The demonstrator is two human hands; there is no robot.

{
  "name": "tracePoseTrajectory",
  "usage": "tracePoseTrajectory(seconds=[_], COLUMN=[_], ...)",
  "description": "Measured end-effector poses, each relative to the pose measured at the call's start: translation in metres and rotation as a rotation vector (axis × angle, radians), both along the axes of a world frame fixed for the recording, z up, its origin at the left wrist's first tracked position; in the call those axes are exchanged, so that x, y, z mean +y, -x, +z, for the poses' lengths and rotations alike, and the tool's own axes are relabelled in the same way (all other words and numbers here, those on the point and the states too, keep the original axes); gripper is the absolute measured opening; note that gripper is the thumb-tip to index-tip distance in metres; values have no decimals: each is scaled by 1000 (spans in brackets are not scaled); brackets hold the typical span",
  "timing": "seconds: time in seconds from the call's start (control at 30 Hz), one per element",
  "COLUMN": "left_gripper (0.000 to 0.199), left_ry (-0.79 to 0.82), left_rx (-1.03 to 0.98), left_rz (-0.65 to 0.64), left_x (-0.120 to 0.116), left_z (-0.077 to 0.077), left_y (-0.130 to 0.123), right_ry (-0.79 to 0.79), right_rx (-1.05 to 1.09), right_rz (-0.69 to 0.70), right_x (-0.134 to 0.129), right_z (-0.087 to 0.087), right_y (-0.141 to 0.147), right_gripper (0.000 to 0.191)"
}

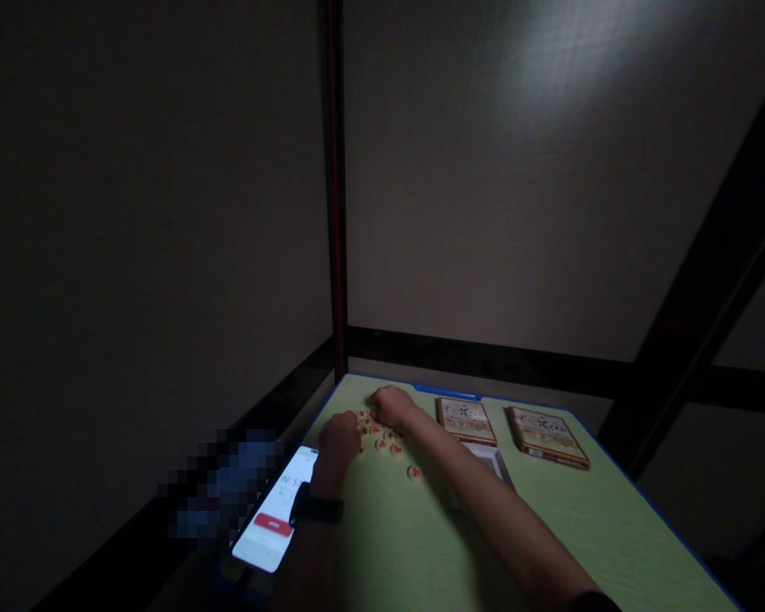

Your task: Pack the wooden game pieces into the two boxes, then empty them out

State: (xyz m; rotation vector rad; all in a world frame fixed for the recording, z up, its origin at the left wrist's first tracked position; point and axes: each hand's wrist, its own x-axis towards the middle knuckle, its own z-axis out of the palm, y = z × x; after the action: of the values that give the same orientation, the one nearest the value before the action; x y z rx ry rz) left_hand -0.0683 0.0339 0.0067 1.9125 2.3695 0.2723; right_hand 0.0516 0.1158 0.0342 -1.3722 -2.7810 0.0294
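Several round xiangqi pieces (381, 444) with red or black characters lie in a loose cluster on the green table. A single red-marked piece (414, 473) sits nearer to me, apart from the others. My left hand (340, 437), below which a dark watch (319, 507) is strapped, is curled closed at the cluster's left side. Stretched across to the far edge of the pieces, my right hand (392, 405) is also closed, knuckles up. The fingertips of both hands are hidden, so whatever they grip does not show.
A phone (261, 544) showing a timer lies along the table's left edge. Two flat printed boxes (467, 420) are at the right, with a white open tray (501, 467) partly behind my right forearm. Walls stand close behind the blue-edged table (395, 561).
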Motion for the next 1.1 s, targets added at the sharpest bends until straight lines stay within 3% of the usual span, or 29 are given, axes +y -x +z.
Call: tracePoseTrajectory(seconds=[0.2,0.37,0.5,0.6,0.73,0.9,1.0,1.1], left_gripper=[26,33,24,23,22,24,25,26], left_ry=[-9,-55,6,48,50,48,25,12], left_rx=[-37,-34,-82,-93,-72,-18,26,61], left_rz=[-10,50,48,37,16,29,30,1], left_x=[-2,-1,-1,-3,-4,0,1,2], left_z=[1,4,6,8,9,5,4,4], left_y=[1,4,5,2,-1,0,0,-1], right_ry=[25,19,-11,-34,-71,-26,32,29], right_rx=[-92,-98,-33,58,162,400,468,559], right_rz=[-5,20,48,63,55,20,22,35], right_x=[11,5,-2,-8,-28,-78,-105,-117], right_z=[-6,-5,0,7,11,-4,-17,-25], right_y=[12,18,9,-15,-75,-153,-173,-176], right_gripper=[30,31,28,24,23,18,18,22])
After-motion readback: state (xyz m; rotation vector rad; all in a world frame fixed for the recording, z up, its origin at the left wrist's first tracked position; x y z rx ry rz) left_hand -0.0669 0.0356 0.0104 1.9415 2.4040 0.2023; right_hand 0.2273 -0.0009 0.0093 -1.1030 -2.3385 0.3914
